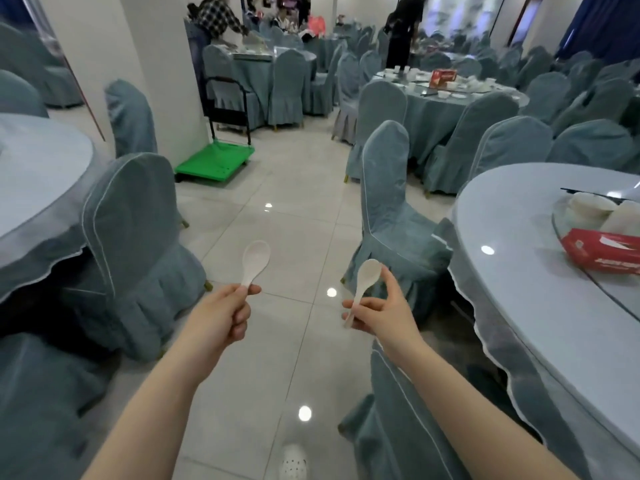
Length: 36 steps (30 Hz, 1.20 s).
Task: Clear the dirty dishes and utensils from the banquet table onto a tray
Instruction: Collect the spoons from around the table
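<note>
**A:** Start on your left. What have your hands got?

**B:** Your left hand [227, 315] has its fingers curled round the handle of a white spoon [255, 261], thumb on top, bowl pointing up and away from you. I'd guess you hold it by the very end so the soiled bowl stays off your skin. Your right hand [377, 311] pinches a second white spoon [364, 282] between fingers and thumb, with the forefinger raised beside the bowl. Both spoons are in the air over the tiled floor [294, 209], well apart from any surface.

**A:** And the tray?

**B:** No tray shows, so you can't tell where these should go. The nearest likely drop is the green cart [216, 161] by the pillar [152, 64], ahead and left, though nothing on it is plain to see.

**A:** What's around you?

**B:** A round surface [31, 174] at far left with a covered chair [128, 216] just beside it. The aisle runs between. On the right another covered chair [388, 192] juts into the aisle, then the right-hand surface [512, 244] carrying white cups [588, 207] and a red tissue box [602, 249]. Those cups look like work left to do.

**A:** Anything in the way?

**B:** The chairs narrow your path; keep your elbows in.
</note>
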Each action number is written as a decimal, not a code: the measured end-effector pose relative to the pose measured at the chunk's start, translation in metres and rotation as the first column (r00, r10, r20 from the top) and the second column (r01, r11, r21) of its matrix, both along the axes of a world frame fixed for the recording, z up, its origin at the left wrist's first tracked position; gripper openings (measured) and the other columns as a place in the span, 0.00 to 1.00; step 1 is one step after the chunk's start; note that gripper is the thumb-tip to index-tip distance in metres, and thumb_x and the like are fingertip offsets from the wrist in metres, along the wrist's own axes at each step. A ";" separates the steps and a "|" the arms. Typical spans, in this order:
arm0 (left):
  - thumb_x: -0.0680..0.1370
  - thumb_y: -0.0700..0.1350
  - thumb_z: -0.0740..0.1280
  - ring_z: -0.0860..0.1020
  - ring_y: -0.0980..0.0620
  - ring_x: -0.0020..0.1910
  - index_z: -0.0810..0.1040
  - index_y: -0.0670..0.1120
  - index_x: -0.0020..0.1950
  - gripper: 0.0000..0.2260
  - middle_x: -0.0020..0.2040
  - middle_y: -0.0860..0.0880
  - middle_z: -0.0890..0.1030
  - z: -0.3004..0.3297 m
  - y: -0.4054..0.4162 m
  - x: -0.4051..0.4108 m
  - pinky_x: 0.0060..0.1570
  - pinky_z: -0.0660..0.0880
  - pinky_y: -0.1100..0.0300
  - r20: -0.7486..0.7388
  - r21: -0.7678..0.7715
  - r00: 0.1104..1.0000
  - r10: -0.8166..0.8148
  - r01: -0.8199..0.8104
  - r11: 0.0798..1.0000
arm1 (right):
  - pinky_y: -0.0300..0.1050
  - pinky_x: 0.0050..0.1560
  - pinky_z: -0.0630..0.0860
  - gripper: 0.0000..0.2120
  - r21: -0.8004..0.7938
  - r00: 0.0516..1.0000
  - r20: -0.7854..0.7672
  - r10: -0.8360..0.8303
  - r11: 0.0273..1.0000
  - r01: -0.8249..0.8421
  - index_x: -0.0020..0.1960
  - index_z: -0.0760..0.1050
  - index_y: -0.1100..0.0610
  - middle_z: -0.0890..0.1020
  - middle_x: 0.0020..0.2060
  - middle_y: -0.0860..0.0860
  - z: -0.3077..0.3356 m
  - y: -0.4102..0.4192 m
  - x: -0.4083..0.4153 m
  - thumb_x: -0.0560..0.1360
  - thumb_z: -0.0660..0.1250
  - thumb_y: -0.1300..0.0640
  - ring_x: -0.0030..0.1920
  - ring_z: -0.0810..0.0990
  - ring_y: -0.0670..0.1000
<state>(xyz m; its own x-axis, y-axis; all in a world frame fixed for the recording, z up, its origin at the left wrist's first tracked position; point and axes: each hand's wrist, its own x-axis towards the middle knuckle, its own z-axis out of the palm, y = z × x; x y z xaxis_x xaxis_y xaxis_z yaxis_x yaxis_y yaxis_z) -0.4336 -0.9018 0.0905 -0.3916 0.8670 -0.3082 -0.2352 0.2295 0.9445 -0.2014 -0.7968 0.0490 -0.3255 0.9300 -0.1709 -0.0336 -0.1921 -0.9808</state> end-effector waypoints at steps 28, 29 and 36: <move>0.81 0.54 0.58 0.67 0.57 0.24 0.73 0.46 0.43 0.14 0.29 0.53 0.70 -0.018 0.492 -0.284 0.26 0.66 0.67 -0.329 -0.145 0.816 -0.475 0.454 0.879 | 0.36 0.34 0.75 0.14 -0.135 0.940 0.000 -0.342 0.931 0.338 0.57 0.74 0.54 0.81 0.42 0.52 0.013 0.433 -0.384 0.74 0.67 0.65 0.31 0.79 0.45; 0.80 0.54 0.59 0.68 0.56 0.24 0.75 0.46 0.45 0.13 0.29 0.53 0.71 -0.017 0.512 -0.291 0.26 0.67 0.67 -0.353 -0.164 0.788 -0.504 0.478 0.863 | 0.36 0.35 0.75 0.13 -0.126 0.931 0.005 -0.365 0.923 0.363 0.57 0.75 0.55 0.80 0.43 0.52 0.012 0.449 -0.391 0.74 0.67 0.64 0.31 0.79 0.45; 0.81 0.51 0.60 0.78 0.55 0.28 0.79 0.49 0.47 0.11 0.30 0.52 0.81 -0.007 0.663 -0.316 0.34 0.69 0.61 -0.426 -0.219 0.610 -0.668 0.646 0.731 | 0.37 0.35 0.75 0.05 -0.092 0.856 0.027 -0.515 0.852 0.516 0.50 0.76 0.57 0.79 0.38 0.49 0.011 0.576 -0.400 0.75 0.68 0.59 0.32 0.79 0.43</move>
<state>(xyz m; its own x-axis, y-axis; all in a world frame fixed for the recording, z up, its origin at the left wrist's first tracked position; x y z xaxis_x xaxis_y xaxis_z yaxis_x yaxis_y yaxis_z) -0.7500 -0.2383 0.0831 0.1804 0.9388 -0.2936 0.4372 0.1908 0.8789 -0.6017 -0.2210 0.0604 0.1966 0.9440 -0.2650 -0.1517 -0.2378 -0.9594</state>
